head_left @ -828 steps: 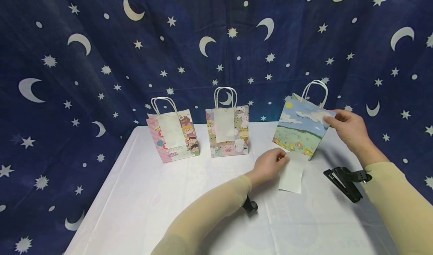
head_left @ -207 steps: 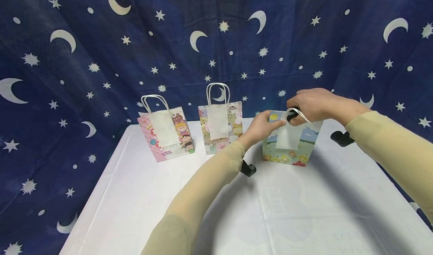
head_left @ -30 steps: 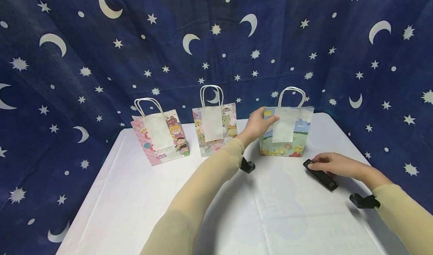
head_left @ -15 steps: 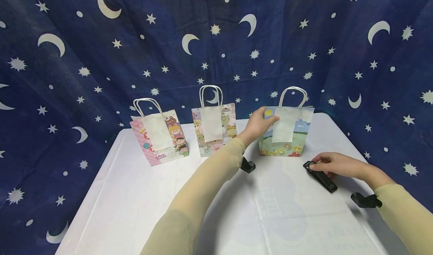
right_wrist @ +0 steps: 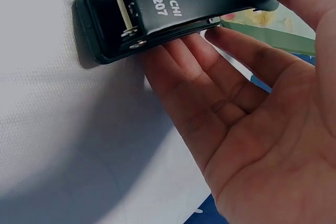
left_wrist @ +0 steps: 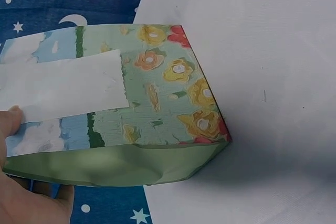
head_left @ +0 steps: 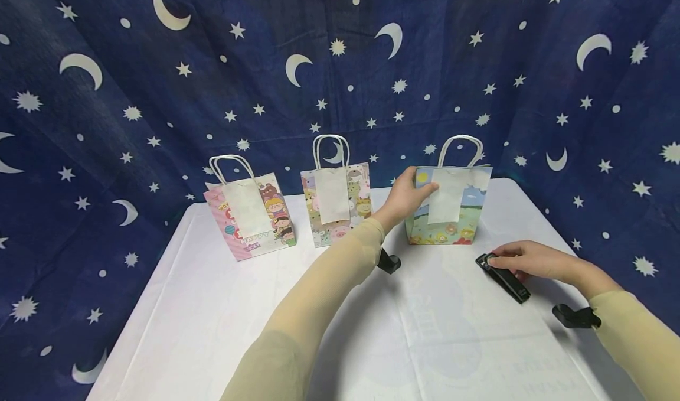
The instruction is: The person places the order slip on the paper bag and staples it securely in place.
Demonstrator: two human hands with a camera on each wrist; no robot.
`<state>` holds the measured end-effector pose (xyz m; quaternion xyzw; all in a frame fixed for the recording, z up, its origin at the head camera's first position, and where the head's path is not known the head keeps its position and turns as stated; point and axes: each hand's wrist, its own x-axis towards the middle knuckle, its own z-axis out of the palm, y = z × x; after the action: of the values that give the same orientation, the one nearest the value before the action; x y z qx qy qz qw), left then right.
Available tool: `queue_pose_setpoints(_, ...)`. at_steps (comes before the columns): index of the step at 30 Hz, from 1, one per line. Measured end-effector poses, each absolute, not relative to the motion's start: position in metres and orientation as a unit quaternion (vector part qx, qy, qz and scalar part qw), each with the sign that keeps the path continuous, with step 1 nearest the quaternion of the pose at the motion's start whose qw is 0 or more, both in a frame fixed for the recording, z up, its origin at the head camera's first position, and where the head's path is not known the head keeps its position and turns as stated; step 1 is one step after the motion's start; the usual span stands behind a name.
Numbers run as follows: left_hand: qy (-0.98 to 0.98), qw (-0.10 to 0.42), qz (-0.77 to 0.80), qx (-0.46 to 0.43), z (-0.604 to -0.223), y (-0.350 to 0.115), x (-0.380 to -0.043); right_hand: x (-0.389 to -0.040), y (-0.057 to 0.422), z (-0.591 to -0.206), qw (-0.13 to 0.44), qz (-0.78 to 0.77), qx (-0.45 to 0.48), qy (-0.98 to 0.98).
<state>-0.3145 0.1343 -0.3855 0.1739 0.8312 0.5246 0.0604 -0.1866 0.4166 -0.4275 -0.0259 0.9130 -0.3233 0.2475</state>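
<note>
My left hand (head_left: 406, 199) pinches the left side of a paper bag (head_left: 473, 215) printed with a flower meadow and sky. In the left wrist view the thumb lies at the edge of the white paper strip (left_wrist: 63, 87) on the bag's front, with fingers behind the bag. My right hand (head_left: 536, 264) holds a black stapler (head_left: 507, 281) low at the table's right. The right wrist view shows the stapler (right_wrist: 173, 3) close up, thumb on its top and fingers underneath. Whether it touches the table is hard to tell.
Further left stand a paper bag with cartoon animals (head_left: 361, 191) and a pink cartoon bag (head_left: 234, 244), each with a white strip on its front. All stand on a white-covered table (head_left: 223, 330). Behind hangs a dark blue curtain (head_left: 234, 88) with moons and stars.
Earlier my left hand held the loose strip below the meadow bag; later my right hand was at the bag's top. The right hand has since come down with the stapler. The last second shows little movement.
</note>
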Motion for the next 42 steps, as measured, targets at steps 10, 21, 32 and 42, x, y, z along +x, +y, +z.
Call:
queue_pose_setpoints(10, 0.809, 0.055, 0.556, 0.183, -0.388, 0.133, -0.316, -0.185, 0.415, -0.423, 0.252, -0.317, -0.025, 0.914)
queue_pose_setpoints(21, 0.813, 0.045, 0.552, 0.180, -0.391, 0.131, -0.314, -0.191, 0.416, -0.422, 0.256, -0.291, -0.039, 0.921)
queue_pose_setpoints(32, 0.818, 0.027, 0.517, 0.251, -0.386, 0.093, -0.294, -0.192, 0.417, -0.422, 0.257, -0.307, -0.052, 0.915)
queue_pose_setpoints(42, 0.846, -0.001, 0.438, 0.305, -0.388, 0.015, -0.254, -0.197, 0.421, -0.425, 0.168, -0.278, -0.072, 0.943)
